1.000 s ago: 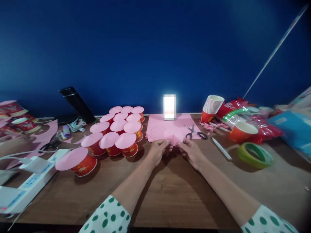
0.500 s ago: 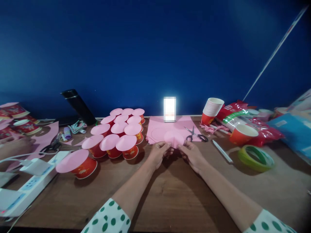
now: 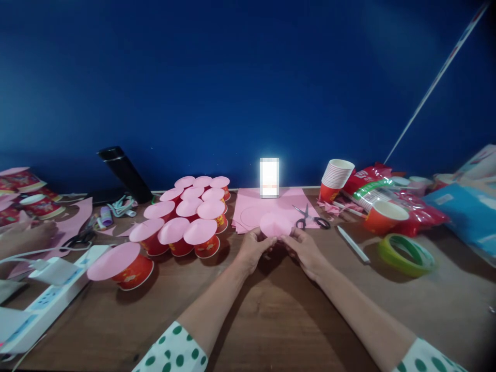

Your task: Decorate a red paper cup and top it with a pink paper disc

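Between my hands a pink paper circle (image 3: 276,223) is held up a little above the table. My left hand (image 3: 256,249) pinches its near left edge. The near right edge is pinched by my right hand (image 3: 303,250); the thumbs come close together at the front. Just behind the circle lies a stack of pink paper sheets (image 3: 248,204), the top one marked with a drawn circle. Scissors (image 3: 310,218) with black handles rest on the sheets' right corner. To the left, rows of red paper cups (image 3: 207,247) stand with pink paper circles lying on top.
A white power strip (image 3: 58,294) and another person's hand (image 3: 29,237) are at the left. On the right are a white pen (image 3: 353,245), a roll of tape (image 3: 406,255), stacked cups (image 3: 336,178) and a red cup bag (image 3: 372,183). A lit screen (image 3: 269,178) stands behind.
The pink circle now shows more of its rounded face above my fingers, and the crease seen earlier is less plain. Both hands keep their pinch on it. The view has shifted slightly.
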Action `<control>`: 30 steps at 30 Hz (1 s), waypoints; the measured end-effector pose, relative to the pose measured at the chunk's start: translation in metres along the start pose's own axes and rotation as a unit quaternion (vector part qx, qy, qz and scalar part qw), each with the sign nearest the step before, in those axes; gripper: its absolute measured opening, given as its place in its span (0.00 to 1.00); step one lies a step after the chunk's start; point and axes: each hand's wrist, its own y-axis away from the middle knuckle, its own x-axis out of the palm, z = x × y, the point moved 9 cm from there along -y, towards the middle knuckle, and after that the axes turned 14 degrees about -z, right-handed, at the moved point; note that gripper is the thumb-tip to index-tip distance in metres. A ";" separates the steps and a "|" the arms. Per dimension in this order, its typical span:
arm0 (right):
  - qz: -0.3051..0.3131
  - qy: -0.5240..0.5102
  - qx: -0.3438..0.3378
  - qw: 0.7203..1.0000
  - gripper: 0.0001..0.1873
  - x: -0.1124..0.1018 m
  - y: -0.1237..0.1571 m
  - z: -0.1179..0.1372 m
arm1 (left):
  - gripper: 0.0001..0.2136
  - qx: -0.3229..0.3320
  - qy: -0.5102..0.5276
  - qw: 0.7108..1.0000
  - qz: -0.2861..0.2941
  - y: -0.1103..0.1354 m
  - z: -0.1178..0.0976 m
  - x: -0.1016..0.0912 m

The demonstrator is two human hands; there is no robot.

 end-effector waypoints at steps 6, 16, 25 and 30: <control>0.047 -0.034 -0.013 0.998 0.26 0.006 0.000 0.000 | 0.20 -0.005 0.027 0.999 0.028 0.006 -0.007 0.008; 0.043 -0.047 -0.007 0.998 0.31 0.004 -0.002 -0.002 | 0.20 0.022 -0.003 0.998 0.057 0.009 -0.011 0.012; 0.055 -0.049 -0.013 0.997 0.30 0.004 -0.004 -0.005 | 0.21 0.020 0.005 0.998 0.059 0.012 -0.016 0.013; 0.056 -0.032 -0.013 0.998 0.30 0.004 -0.002 -0.003 | 0.21 0.008 0.014 0.999 0.046 0.009 -0.015 0.011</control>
